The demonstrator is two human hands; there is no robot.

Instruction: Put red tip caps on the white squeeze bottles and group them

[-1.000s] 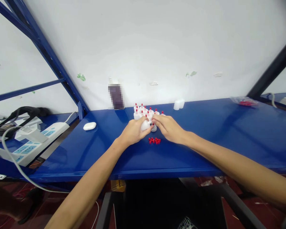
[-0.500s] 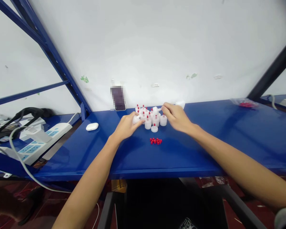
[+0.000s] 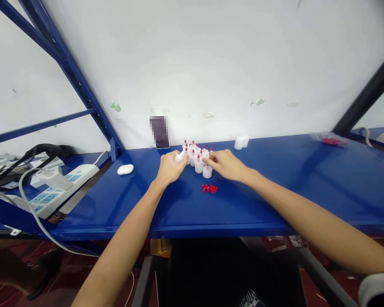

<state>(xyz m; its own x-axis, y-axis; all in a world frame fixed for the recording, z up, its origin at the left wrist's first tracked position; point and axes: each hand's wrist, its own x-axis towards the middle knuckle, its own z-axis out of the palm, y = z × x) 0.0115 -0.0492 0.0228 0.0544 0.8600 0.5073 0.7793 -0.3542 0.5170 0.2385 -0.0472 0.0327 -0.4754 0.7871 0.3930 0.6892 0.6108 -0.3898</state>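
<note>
My left hand (image 3: 172,166) is closed around a small white bottle (image 3: 178,158), tilted, its pale nozzle pointing up and right. Beside it stands a tight group of small white bottles (image 3: 199,165) with red caps on their nozzles. At the group's right side is my right hand (image 3: 227,164), thumb and forefinger drawn together just above the front bottle (image 3: 207,172). Whatever lies between those fingertips is mostly hidden. A small pile of loose red caps (image 3: 209,188) rests on the blue table in front of the bottles.
The blue table (image 3: 185,219) meets a white wall. A phone (image 3: 162,140) leans on the wall; a white earbud case (image 3: 125,169) lies at left. Two white containers (image 3: 239,143) stand at back right, and a bag of red pieces (image 3: 331,139) beyond. Left is a power strip (image 3: 68,183).
My right hand has moved left and nearer, down to the front of the bottles. The white piece at its fingertips above the group no longer shows. My left hand has turned its bottle slightly.
</note>
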